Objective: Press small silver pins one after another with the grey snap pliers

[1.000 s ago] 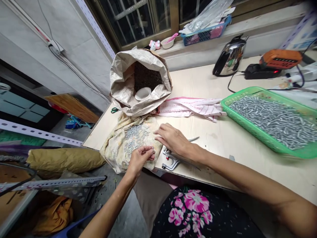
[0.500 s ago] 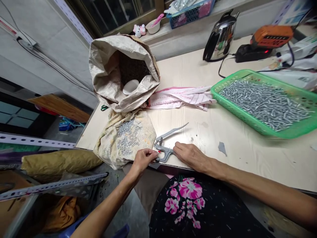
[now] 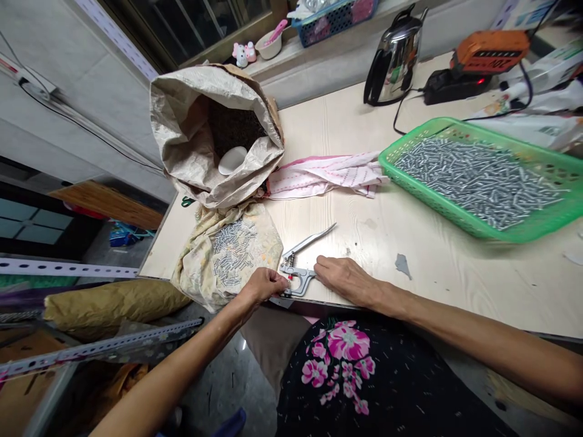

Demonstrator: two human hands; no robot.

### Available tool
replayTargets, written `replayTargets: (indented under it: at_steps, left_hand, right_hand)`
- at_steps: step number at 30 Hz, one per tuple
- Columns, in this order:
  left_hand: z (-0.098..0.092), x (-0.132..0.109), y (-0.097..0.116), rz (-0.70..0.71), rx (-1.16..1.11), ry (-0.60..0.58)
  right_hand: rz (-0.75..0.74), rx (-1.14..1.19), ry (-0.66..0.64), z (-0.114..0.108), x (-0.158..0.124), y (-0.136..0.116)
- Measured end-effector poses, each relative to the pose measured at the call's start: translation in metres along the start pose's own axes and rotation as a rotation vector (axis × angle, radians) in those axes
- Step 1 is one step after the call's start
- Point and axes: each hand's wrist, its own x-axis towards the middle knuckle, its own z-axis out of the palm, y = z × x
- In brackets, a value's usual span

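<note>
"Along the near edge of the table (image 3: 364, 243), what is seen from the left?"

"Small metal pieces (image 3: 231, 254) are spread on a stained cloth (image 3: 269, 244); just beside it, the left hand (image 3: 260, 285) is drawn into a pinch by the grey tool's (image 3: 304, 278) head; whether anything is held there cannot be told."

"And the tool?"

"Between the hands, it is laid near the edge, its handles spread (a red spot is seen); its lower handle is gripped by the right hand (image 3: 347, 281); farther right, metal rods (image 3: 478, 182) are heaped in a green basket (image 3: 523, 232)."
</note>
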Motion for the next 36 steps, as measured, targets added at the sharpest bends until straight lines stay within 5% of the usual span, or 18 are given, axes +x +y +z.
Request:
replayTargets:
  at_steps: [13,23,27,32,36]
  left_hand:
    - [-0.003,0.006,-0.001,-0.034,0.004,-0.049]
    - [-0.002,0.007,0.000,-0.022,-0.033,-0.070]
    - [-0.002,0.001,0.002,0.010,0.138,-0.036]
    - [0.016,-0.013,0.017,0.515,0.650,0.336]
    - [0.034,0.001,0.035,0.887,0.819,0.167]
  right_hand:
    - [0.083,-0.077,-0.099,-0.024,0.014,0.038]
    - [0.112,-0.064,-0.066,-0.028,0.011,0.027]
    - [0.115,-0.043,-0.054,-0.029,0.008,0.021]
    - [0.121,-0.014,-0.041,-0.028,0.007,0.015]
    - [0.137,0.012,-0.042,-0.028,0.005,0.016]
